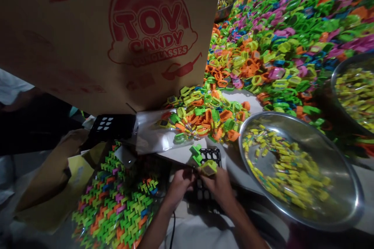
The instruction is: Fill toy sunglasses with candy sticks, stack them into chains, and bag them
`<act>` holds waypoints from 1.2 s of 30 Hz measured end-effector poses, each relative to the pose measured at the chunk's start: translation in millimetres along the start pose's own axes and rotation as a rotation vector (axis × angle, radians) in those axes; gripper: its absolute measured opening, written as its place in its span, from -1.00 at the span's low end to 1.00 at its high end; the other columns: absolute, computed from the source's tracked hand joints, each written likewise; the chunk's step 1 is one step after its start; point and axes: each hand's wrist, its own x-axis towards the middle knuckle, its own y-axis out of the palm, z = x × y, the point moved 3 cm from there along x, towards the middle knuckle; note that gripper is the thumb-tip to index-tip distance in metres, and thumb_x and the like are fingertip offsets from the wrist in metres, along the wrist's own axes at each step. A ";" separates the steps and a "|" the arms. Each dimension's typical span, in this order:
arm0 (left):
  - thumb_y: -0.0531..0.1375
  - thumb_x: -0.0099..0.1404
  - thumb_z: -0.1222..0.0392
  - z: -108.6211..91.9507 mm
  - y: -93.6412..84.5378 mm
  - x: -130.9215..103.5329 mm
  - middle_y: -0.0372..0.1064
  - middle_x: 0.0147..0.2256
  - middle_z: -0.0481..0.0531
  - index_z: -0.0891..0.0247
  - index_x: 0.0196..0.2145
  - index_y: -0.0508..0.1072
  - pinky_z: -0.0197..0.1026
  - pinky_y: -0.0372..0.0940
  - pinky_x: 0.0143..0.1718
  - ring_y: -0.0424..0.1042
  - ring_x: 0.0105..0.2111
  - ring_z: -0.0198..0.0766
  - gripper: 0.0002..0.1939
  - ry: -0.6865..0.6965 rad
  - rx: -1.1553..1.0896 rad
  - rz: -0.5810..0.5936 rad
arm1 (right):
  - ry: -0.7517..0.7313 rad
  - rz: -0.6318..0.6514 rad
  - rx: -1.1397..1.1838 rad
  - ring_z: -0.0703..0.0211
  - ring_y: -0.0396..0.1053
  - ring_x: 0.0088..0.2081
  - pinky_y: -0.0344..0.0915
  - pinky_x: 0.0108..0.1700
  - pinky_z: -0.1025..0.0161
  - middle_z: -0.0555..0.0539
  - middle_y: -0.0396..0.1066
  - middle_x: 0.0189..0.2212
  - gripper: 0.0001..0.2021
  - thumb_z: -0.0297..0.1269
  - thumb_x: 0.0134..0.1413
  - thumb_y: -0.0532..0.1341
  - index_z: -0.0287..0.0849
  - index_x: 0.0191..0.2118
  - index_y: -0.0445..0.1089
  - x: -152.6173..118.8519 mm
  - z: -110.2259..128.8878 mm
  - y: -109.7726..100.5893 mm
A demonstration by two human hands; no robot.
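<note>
My left hand (181, 183) is at the near edge of the table, fingers curled together beside a black gridded tray (210, 155); what lies between its fingertips is too small to make out. Just right of it, my right hand (217, 184) pinches a yellow toy watch (209, 167) over the tray. Green toy pieces (196, 154) stand on the tray's left part, just beyond my fingers. Behind the tray spreads a small heap of orange, green and yellow toy watches (207, 114).
A large cardboard box (96, 46) blocks the back left. To the right, a steel bowl (340, 202) holds yellow wrapped candies, beside a huge toy pile (277, 46). At lower left lie packed rows of colourful pieces (117, 206) and an open carton (49, 190).
</note>
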 end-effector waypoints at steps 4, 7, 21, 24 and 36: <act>0.54 0.02 -0.18 -3.8 3.4 -2.3 0.64 -0.20 0.17 0.35 -0.14 0.63 -0.29 0.33 -0.45 0.56 -0.32 -0.15 -0.39 0.013 -0.004 0.032 | -0.077 0.056 -0.090 0.07 0.48 -0.35 0.30 -0.28 0.25 -0.10 0.53 -0.36 -0.84 -0.29 0.28 0.10 -0.11 -0.27 0.42 -4.6 13.3 2.1; 0.53 0.05 -0.11 -7.3 5.0 -5.5 0.66 -0.18 0.21 0.34 -0.12 0.64 -0.26 0.37 -0.41 0.60 -0.27 -0.09 -0.44 0.017 0.002 0.047 | -0.081 0.071 -0.164 0.05 0.47 -0.35 0.25 -0.27 0.23 -0.11 0.53 -0.34 -0.85 -0.36 0.26 0.08 -0.11 -0.21 0.40 -5.0 19.6 5.2; 0.59 -0.04 -0.05 3.6 -4.2 -14.8 0.51 -0.35 0.02 0.35 -0.19 0.61 -0.37 0.15 -0.53 0.36 -0.44 -0.34 -0.45 0.010 0.009 -0.056 | -0.082 0.186 -0.440 0.07 0.56 -0.28 0.33 -0.27 0.28 -0.09 0.59 -0.26 -0.86 -0.39 0.43 0.09 -0.10 -0.13 0.39 10.8 32.3 -18.7; 0.60 -0.06 -0.19 12.4 -18.7 -22.7 0.48 -0.36 0.02 0.34 -0.17 0.58 -0.36 0.12 -0.58 0.35 -0.46 -0.34 -0.34 0.007 0.005 -0.104 | -0.082 0.143 -0.616 0.02 0.58 -0.14 0.36 -0.12 0.24 -0.19 0.60 -0.11 -0.84 -0.43 0.45 0.11 -0.16 -0.03 0.43 41.3 42.6 -32.2; 0.55 -0.16 -0.47 18.9 -43.5 -28.8 0.36 -0.42 -0.13 0.30 -0.15 0.51 -0.29 0.24 -0.48 0.35 -0.45 -0.34 -0.13 0.023 0.022 -0.208 | -0.093 0.171 -0.904 0.03 0.63 -0.17 0.49 -0.09 0.14 -0.26 0.63 -0.11 -0.82 -0.35 0.48 0.24 -0.30 0.02 0.55 138.3 88.8 18.4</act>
